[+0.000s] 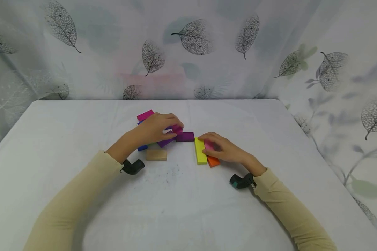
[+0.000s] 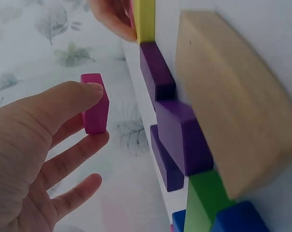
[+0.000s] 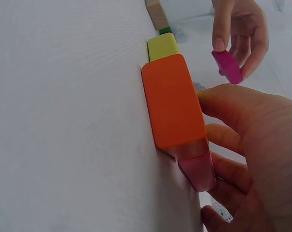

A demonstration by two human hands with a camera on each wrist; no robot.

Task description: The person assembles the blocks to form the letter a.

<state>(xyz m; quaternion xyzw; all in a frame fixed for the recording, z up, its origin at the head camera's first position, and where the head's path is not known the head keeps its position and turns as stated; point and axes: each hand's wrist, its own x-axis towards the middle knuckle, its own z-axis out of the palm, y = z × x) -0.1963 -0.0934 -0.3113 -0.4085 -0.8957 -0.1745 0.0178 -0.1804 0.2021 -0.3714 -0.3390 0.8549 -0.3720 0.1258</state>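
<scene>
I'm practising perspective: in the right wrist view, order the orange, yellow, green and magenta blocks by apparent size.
1. Orange block
2. Yellow block and magenta block: too alike to rank
3. Green block: only a sliver shows

Left sleeve (image 1: 70, 204) and right sleeve (image 1: 293, 209) plain beige, long, lightly creased. Left wrist unit (image 1: 133, 167) black, bent, rounded. Right wrist unit (image 1: 245, 181) black too, small green patch (image 1: 235, 184)
</scene>
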